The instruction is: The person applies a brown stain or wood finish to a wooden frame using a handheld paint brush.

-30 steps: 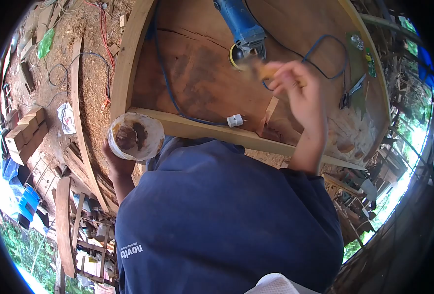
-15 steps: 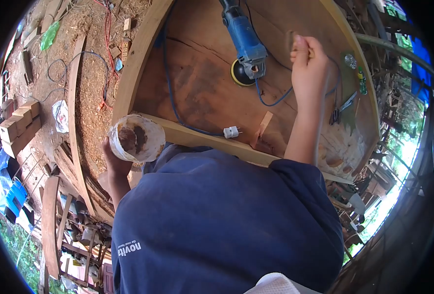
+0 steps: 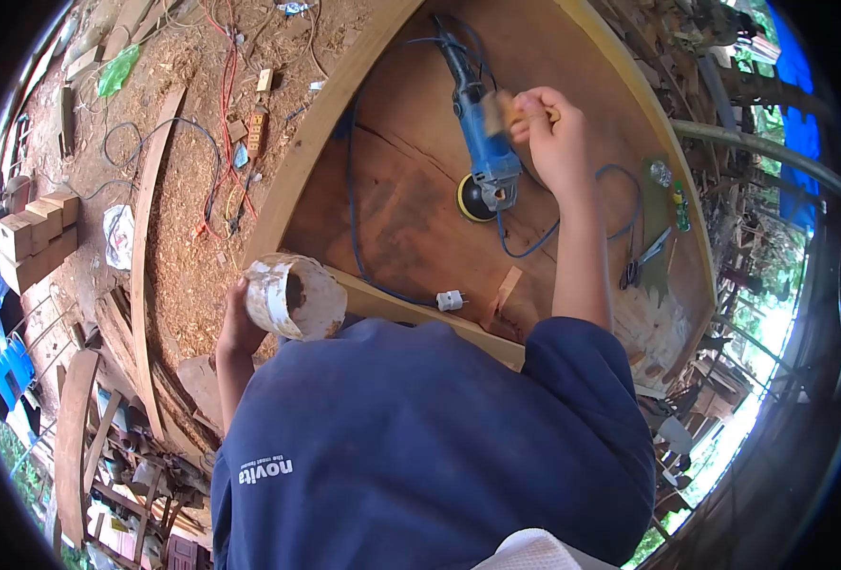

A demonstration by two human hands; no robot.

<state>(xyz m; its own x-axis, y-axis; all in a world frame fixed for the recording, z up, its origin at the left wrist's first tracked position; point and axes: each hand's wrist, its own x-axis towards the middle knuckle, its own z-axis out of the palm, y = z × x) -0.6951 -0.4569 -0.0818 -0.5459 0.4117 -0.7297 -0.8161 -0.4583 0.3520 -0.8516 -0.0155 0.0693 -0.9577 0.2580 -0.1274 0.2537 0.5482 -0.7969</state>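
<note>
My left hand (image 3: 238, 325) is wrapped round the side of a white plastic tub (image 3: 270, 296), its wall smeared with brown residue. The tub is tilted, so its mouth faces right, and a brown patch shows inside. My right hand (image 3: 555, 142) is closed on a paintbrush (image 3: 498, 114) with a broad tan head pointing left and a yellowish handle end among the fingers. In this view the brush overlaps the body of a blue corded polisher (image 3: 489, 150), which lies on a brown wooden panel (image 3: 401, 195) with raised wooden edges.
On the panel lie a white plug (image 3: 450, 300), a wood offcut (image 3: 509, 285), scissors (image 3: 650, 249) and a small green bottle (image 3: 680, 207). Wood shavings (image 3: 188, 204) cover the ground at left, with stacked blocks (image 3: 36, 237), a long plank (image 3: 147, 247) and red cords (image 3: 227, 95).
My right hand has moved left and slightly down, and the brush now shows its broad side over the polisher. The tub has turned in my left hand, its mouth now facing right. The view has shifted.
</note>
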